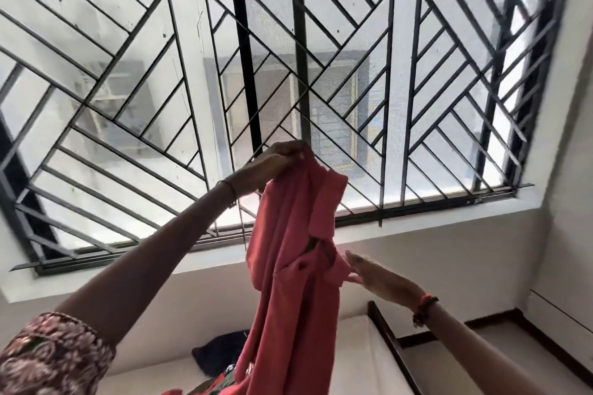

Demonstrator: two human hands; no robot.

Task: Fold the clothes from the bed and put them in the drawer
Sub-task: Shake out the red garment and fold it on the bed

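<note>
A pink-red collared shirt (288, 266) hangs in the air in front of a barred window. My left hand (282, 157) pinches its top edge and holds it up high. Lower and to the right, my right hand (375, 276) has its fingers stretched out flat and touches the shirt's side near the collar. The shirt's lower part drops out of the bottom of the frame. Below it lies the white bed (353, 362), with a dark garment (221, 356) and a bit of patterned cloth (224, 385) on it.
A big window with a black diagonal metal grille (288, 58) fills the upper view. White wall (465, 250) runs under the sill. The bed's dark wooden edge (394, 349) runs along the right, with a dark skirting board (552, 349) beyond it.
</note>
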